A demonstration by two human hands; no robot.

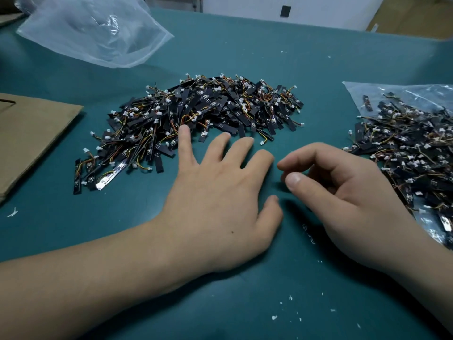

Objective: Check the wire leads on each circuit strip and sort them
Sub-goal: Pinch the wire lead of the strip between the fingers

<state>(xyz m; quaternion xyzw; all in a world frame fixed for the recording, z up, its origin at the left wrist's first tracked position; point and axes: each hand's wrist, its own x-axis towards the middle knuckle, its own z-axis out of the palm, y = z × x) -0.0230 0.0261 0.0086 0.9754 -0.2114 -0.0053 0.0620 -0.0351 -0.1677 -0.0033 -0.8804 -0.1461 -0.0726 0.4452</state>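
Note:
A large heap of black circuit strips [196,116] with coloured wire leads and white connectors lies on the teal mat [220,303], left of centre. A second heap of strips [407,153] lies at the right, partly on a clear plastic bag. My left hand [220,197] lies flat with fingers spread, its fingertips at the near edge of the large heap. My right hand [343,190] hovers just right of it, fingers loosely curled, thumb and forefinger close together with nothing visible between them.
A crumpled clear plastic bag [98,28] sits at the back left. A flat piece of brown cardboard [31,133] lies at the left edge. Small white scraps dot the mat near the front.

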